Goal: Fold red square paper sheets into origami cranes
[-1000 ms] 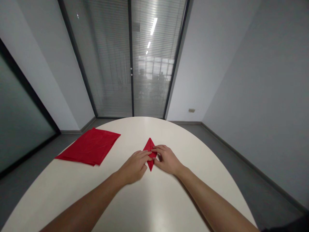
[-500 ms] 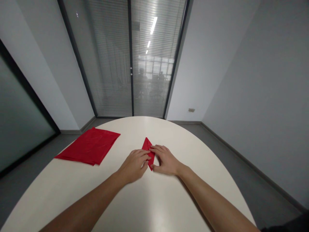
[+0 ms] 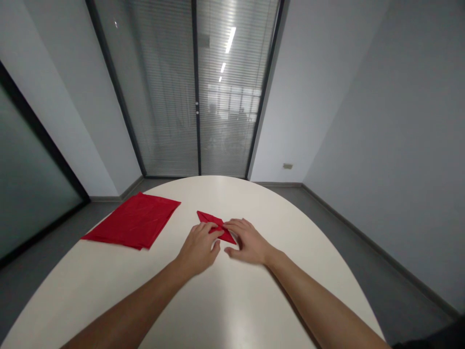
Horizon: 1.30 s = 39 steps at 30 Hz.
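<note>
A small piece of red paper (image 3: pixel 208 217), folded into a narrow pointed diamond, lies slantwise on the table between my hands. One tip points to the far left, the other to the near right. My left hand (image 3: pixel 199 246) rests its fingertips on the middle of the paper, its thumb held apart on the near side. Across from it, my right hand (image 3: pixel 250 242) lays its fingers on the paper's right part, with the thumb spread away from them. Both hands partly cover the folds.
A stack of flat red paper sheets (image 3: pixel 132 220) lies to the left on the round white table (image 3: pixel 218 194). Beyond the far edge stand a glass partition with blinds (image 3: pixel 163 121) and grey walls (image 3: pixel 392 145).
The folded paper has turned counterclockwise, its far tip swinging left and its near tip swinging right. My hands have barely moved, and my right thumb has come off the paper.
</note>
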Each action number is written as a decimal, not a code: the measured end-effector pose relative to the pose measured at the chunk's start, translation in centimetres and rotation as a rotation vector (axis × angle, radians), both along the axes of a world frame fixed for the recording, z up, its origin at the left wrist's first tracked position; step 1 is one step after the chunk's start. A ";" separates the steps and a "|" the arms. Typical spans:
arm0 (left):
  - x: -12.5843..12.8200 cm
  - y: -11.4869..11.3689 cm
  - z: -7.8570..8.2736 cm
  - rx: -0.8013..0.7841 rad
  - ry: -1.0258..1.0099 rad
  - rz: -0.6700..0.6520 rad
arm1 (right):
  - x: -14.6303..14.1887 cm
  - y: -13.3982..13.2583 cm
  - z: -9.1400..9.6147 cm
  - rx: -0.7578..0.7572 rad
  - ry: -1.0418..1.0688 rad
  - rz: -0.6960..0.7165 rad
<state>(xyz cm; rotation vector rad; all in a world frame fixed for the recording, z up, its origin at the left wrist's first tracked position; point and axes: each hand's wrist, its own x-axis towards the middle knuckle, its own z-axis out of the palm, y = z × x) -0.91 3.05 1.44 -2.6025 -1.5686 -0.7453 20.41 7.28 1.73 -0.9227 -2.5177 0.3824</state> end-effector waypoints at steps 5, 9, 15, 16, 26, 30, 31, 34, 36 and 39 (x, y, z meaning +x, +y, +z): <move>-0.1 0.2 0.1 0.012 -0.007 0.028 | -0.4 -0.1 0.5 0.090 0.055 -0.003; -0.3 0.3 0.2 0.012 0.017 0.053 | -0.4 -0.1 0.4 0.122 0.072 -0.032; -0.4 0.6 0.3 0.000 0.056 0.078 | -0.6 0.0 0.3 0.114 0.087 -0.055; -0.5 0.7 0.3 0.000 0.064 0.078 | -0.6 0.0 0.4 0.110 0.088 -0.053; -0.6 0.9 0.4 -0.044 -0.016 0.105 | -0.6 0.0 0.7 0.081 0.107 0.012; -0.9 1.2 0.2 -0.076 -0.072 0.134 | -0.5 0.2 0.4 0.086 0.111 0.052; -0.9 1.2 0.2 -0.081 -0.084 0.142 | -0.5 0.2 0.3 0.088 0.107 0.052; -1.0 1.3 0.2 -0.093 -0.099 0.153 | -0.5 0.3 0.1 0.089 0.101 0.043; -1.0 1.2 0.2 -0.092 -0.094 0.150 | -0.5 0.3 0.0 0.083 0.098 0.043; -0.9 1.2 0.2 -0.073 -0.086 0.138 | -0.5 0.2 0.0 0.083 0.095 0.049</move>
